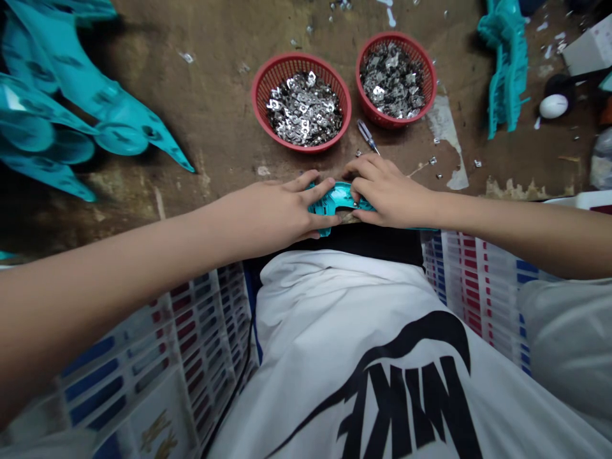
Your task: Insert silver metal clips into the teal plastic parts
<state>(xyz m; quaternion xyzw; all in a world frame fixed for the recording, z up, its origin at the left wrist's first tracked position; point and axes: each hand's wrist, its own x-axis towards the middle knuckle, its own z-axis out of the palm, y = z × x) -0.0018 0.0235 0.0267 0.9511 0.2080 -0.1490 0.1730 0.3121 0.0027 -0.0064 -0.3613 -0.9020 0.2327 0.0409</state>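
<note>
A curved turquoise plastic part (340,190) lies at the near edge of the worn brown table, partly covered by my hands. My left hand (299,207) grips its left end, fingers spread over the top. On its right end is my right hand (380,188), fingers bent down onto the plastic; a tiny shiny piece shows near the fingertips. Just beyond the right hand lies a small screwdriver-like tool (368,136). Two red plastic baskets, a left one (258,105) and a right one (433,83), hold small stamped metal clips.
Large turquoise plastic parts (119,115) are piled at the left. More turquoise parts (507,70) stand at the back right, near a white rounded object (553,106). Loose metal clips dot the table. White plastic crates (191,357) flank my lap.
</note>
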